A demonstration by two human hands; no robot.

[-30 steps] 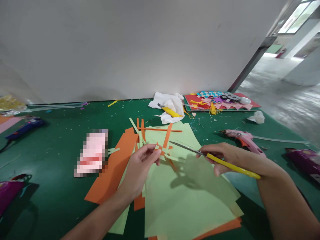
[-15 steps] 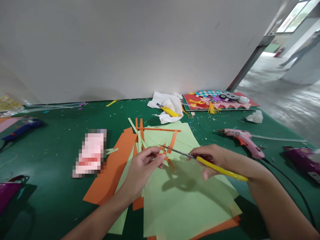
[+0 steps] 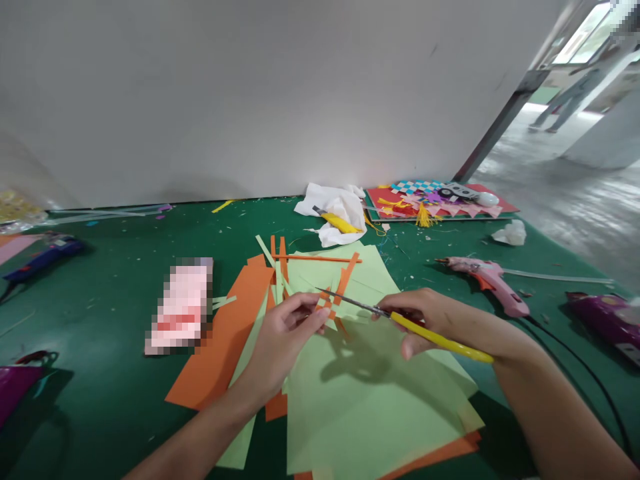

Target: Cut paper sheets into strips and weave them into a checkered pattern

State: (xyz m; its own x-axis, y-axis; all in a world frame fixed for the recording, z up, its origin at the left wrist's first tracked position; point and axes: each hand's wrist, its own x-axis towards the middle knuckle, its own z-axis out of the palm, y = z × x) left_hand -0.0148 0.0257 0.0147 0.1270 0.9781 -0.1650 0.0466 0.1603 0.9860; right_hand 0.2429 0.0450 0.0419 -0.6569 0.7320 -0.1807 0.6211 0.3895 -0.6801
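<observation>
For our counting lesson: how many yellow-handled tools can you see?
2: the pointed tool in the right hand, and the short tool on the white tissue. More could lie under the paper.

green table w/ small scraps scattered about. lt green sheets nr ctr, overlapping, orange paper poking out underneath at 5 o'clock. orange sheet at 9, pinkish pixelated item just beside it. blue tool at 10, yellow scrap at 11, white tissue at 12, red board at 1. crumpled white wad & pink glue gun at 2. purple tool at 3, purple item, partly cut off, at 8.
</observation>
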